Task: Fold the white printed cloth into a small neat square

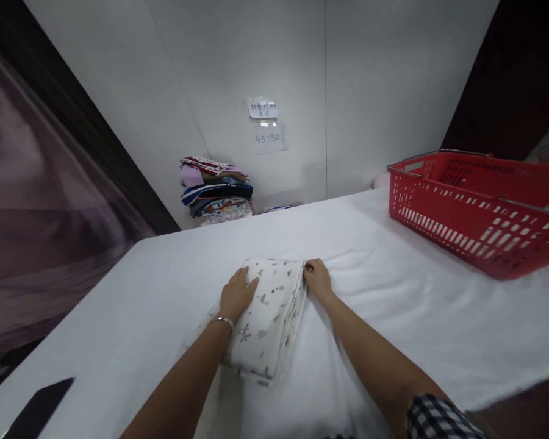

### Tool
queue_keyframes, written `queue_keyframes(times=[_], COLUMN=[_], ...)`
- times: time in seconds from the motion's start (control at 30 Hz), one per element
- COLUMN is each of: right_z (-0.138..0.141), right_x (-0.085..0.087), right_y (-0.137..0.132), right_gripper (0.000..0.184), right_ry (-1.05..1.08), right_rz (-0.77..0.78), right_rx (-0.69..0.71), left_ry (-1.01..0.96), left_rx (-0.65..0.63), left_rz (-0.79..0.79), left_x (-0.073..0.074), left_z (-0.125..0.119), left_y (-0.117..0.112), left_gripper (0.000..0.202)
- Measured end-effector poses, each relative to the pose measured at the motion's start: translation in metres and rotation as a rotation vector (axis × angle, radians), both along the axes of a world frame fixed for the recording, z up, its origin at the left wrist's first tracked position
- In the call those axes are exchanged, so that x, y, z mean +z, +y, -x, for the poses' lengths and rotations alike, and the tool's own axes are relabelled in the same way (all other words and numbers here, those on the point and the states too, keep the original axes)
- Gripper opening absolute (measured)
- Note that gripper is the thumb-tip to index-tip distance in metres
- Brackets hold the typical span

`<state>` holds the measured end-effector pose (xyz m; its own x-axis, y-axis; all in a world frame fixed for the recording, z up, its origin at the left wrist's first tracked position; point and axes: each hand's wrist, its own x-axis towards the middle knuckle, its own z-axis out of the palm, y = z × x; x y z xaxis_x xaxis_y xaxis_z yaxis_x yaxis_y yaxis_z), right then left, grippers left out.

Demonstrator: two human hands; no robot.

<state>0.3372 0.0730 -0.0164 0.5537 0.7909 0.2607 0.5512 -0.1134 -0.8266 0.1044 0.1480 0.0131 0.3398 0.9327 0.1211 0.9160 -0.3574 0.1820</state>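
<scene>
A white cloth printed with small grey and brown figures lies folded in layers on the white-covered table. On its left side rests my left hand, palm down with the fingers spread flat over the fabric. A bracelet circles that wrist. At the far right corner, my right hand has its fingers closed in a pinch on the cloth's edge. The layered right edge of the cloth faces my right forearm.
A red plastic basket with wire handles stands at the table's right. Folded clothes are piled beyond the far edge, by a wall with paper labels. A dark flat object lies front left. A purplish curtain hangs left.
</scene>
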Motion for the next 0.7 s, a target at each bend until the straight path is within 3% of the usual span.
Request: queue_keyframes(times=[0.23,0.47,0.7], right_z=[-0.014,-0.026,-0.021], right_x=[0.004,-0.001,0.002], right_y=[-0.007,-0.009,-0.006], right_gripper=[0.009,0.009,0.006], right_ry=[-0.01,0.008,0.04], right_rz=[-0.072,-0.001,0.118], right_rx=[0.008,0.011,-0.002], left_ry=[0.028,0.025,-0.176], left_rx=[0.043,0.058,0.159], left_rz=[0.061,0.102,0.201], left_x=[0.008,0.008,0.022], left_z=[-0.002,-0.003,-0.007], left_y=[-0.001,-0.002,0.028], left_gripper=[0.058,0.062,0.06])
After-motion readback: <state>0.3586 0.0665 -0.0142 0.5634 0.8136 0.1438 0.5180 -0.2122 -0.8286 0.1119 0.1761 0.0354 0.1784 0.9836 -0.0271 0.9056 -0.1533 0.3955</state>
